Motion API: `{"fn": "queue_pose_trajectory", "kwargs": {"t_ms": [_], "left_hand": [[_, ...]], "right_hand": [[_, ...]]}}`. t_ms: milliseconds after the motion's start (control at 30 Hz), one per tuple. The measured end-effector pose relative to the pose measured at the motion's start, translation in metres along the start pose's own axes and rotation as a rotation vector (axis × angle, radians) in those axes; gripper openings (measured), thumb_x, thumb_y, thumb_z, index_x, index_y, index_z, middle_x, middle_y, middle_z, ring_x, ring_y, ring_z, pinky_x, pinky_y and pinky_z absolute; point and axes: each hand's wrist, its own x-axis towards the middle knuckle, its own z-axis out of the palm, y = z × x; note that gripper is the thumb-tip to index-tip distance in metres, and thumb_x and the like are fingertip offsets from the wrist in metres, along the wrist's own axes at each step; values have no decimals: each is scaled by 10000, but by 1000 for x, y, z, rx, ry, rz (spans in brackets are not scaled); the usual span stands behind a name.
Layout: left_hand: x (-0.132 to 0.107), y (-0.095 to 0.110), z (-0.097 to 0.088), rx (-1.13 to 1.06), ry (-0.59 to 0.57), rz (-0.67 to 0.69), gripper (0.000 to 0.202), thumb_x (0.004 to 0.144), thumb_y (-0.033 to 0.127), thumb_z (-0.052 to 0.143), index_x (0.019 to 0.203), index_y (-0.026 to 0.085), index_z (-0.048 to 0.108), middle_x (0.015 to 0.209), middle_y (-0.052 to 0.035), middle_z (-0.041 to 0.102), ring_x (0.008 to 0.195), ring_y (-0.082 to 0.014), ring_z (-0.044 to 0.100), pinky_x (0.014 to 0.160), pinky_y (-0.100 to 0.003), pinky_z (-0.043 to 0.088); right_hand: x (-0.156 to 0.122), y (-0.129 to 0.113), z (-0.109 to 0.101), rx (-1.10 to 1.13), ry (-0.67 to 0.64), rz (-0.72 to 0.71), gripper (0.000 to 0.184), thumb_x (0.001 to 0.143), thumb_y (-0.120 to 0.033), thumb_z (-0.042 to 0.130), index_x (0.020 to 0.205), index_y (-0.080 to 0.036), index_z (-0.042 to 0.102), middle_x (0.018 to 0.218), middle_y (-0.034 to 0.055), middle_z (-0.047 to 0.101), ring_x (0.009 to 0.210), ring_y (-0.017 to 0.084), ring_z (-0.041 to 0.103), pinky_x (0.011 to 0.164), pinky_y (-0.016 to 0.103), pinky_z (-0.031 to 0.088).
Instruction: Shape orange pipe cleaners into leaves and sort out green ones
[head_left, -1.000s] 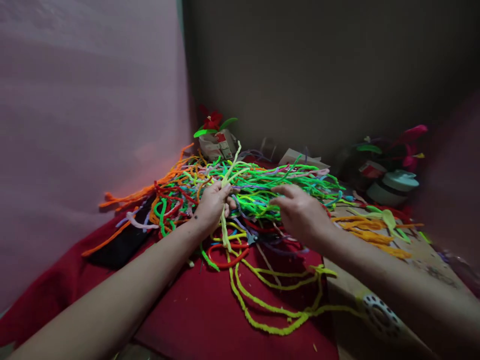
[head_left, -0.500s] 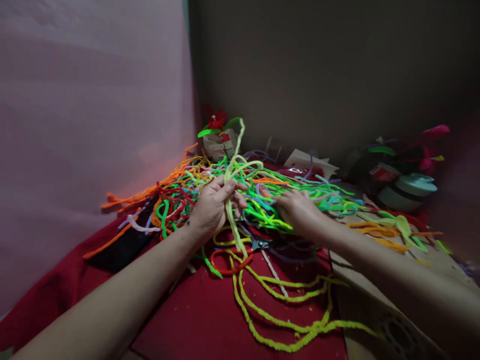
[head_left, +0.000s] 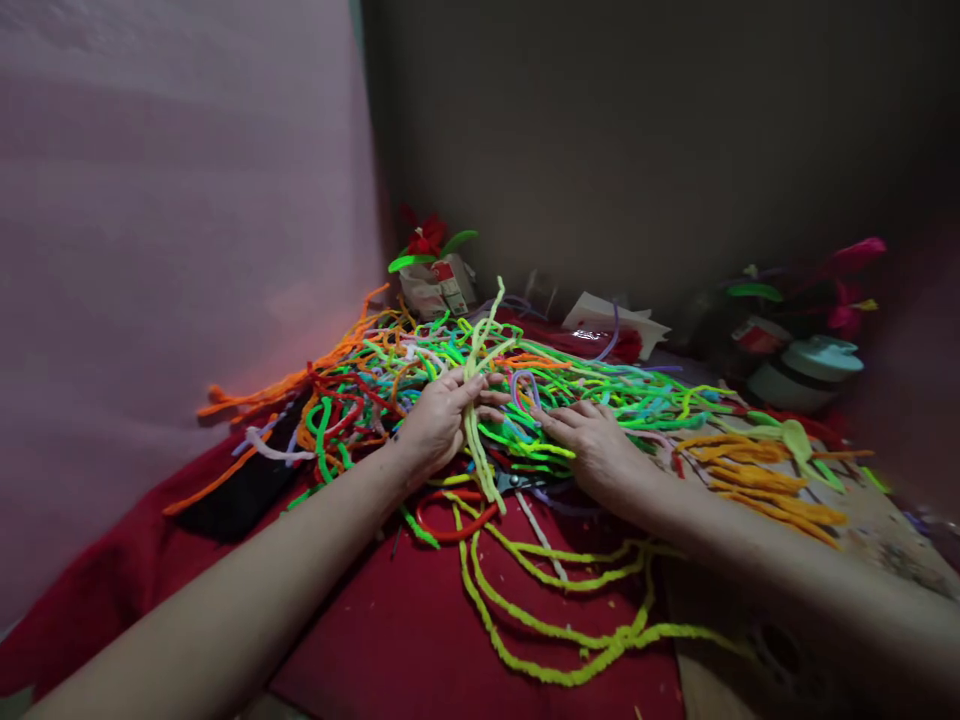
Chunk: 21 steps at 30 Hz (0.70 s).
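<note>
A big tangle of pipe cleaners [head_left: 420, 375] in green, orange, red, purple and yellow lies on a red cloth [head_left: 390, 610]. My left hand [head_left: 439, 425] is closed around a small bunch of pale yellow-green pipe cleaners [head_left: 480, 440] that stick up above my fingers and hang below them. My right hand [head_left: 596, 445] rests on the pile just to the right, fingers stretched out and pressing among the green strands. Long yellow-green pipe cleaners [head_left: 555, 625] loop across the cloth in front of both hands.
Scissors [head_left: 517, 483] lie under the strands between my hands. Orange pieces and green leaf shapes [head_left: 772, 475] sit at the right on a board. A small box with a red flower [head_left: 431, 270] stands at the back, a lidded jar [head_left: 806, 370] and pink flowers at far right. Walls close behind.
My left hand has lowered the yellow-green bunch a little from its raised position. My right hand has flattened onto the pile, nearer to the left hand.
</note>
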Motion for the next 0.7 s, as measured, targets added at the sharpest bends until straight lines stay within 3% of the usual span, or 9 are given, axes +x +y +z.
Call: {"fn": "queue_pose_trajectory", "kwargs": {"t_ms": [267,467,700], "left_hand": [[-3,-1,0,11,16,6,115,839,91,446,794,78,550,758,-81,646,637,-114,632,570,-204,516],[-5,0,2,71,-2,-5,107,840,139,454,770,96,522,772,-83,641,653,-141,645,507,-208,504],[-10,-5,3,196,-98,30,159,797,266,554,786,108,559,709,-50,641,532,-85,579,500,-187,461]], "right_hand": [[2,7,5,42,-6,-4,631,714,1,371,1296,-221,473,1037,77,632,868,217,440,794,359,327],[1,5,1,40,-17,-7,653,691,3,375,1307,-194,460,1057,83,620,917,228,445,813,360,333],[1,3,-2,30,-24,-1,714,621,7,395,1311,-168,456,1037,87,620,894,237,424,813,367,347]]}}
